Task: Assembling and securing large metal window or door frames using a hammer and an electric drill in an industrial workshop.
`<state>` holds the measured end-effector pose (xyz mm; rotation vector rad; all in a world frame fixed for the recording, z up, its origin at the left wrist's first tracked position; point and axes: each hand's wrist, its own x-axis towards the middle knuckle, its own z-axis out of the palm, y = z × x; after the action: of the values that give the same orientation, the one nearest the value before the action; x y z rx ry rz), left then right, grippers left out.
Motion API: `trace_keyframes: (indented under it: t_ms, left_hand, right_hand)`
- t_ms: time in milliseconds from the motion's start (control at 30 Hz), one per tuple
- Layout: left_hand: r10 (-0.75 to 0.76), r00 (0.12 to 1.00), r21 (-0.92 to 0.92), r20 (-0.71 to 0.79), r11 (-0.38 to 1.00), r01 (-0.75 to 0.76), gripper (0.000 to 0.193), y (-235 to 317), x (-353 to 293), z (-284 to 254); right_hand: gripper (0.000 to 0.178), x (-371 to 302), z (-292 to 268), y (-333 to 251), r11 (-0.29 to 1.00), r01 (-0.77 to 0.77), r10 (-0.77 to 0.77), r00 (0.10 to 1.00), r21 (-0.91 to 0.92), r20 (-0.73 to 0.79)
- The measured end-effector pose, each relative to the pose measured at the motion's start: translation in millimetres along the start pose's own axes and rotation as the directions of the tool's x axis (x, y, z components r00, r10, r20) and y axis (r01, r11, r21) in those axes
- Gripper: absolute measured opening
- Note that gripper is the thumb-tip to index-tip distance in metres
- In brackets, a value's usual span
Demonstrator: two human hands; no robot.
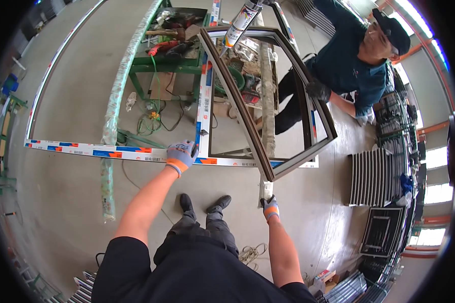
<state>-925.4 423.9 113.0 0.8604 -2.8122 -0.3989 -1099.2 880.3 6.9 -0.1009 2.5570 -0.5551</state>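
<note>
My left hand [181, 154], in a grey glove with an orange cuff, is closed around the near rail of a large window frame [111, 151] covered in printed protective film. It grips close to the joint with the upright bar. My right hand [271, 208], gloved the same way, is closed at the near end of a plastic-wrapped beam [266, 188]. A brown sash frame [240, 103] lies tilted over the right part of the large frame. Against its far left bar points the nozzle of a sealant cartridge [241, 22]; what holds the cartridge is cut off.
At the right, a co-worker in a dark cap rests a black-gloved hand [318, 91] on the sash. Another wrapped beam [117, 96] supports the frame. Beyond stands a green tool bench [167, 60] with power tools; cables [154, 118] lie below. Stacked profiles [371, 177] stand right.
</note>
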Motion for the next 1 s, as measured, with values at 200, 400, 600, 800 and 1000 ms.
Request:
trace_keyframes:
  t_ms: [200,400,600,800,1000]
  left_hand:
    - [0.001,0.998,0.006,0.058,1.0,-0.001,0.024,-3,-2,-4]
    - [0.004,0.999,-0.007,0.051,1.0,-0.004,0.025,0,-2,-8]
    - [0.02,1.0,-0.002,0.024,1.0,-0.02,0.026,-4,-5,-6]
    - [0.01,0.999,-0.043,0.039,0.999,-0.008,0.026,2,0,-5]
    - [0.038,0.999,-0.025,-0.034,0.999,-0.039,0.024,-1,-4,-3]
  right_hand:
    - [0.055,2,8,-1,0.998,0.043,-0.044,0.999,0.037,0.02]
    - [0.051,-3,3,-5,0.999,0.042,-0.042,0.999,0.012,-0.003]
    - [0.038,-1,9,-4,0.997,0.052,-0.049,0.997,0.051,-0.054]
    - [0.038,5,10,10,0.995,0.063,-0.057,0.995,0.075,-0.078]
    - [0.039,-9,2,-12,0.997,0.049,-0.045,0.997,0.052,-0.063]
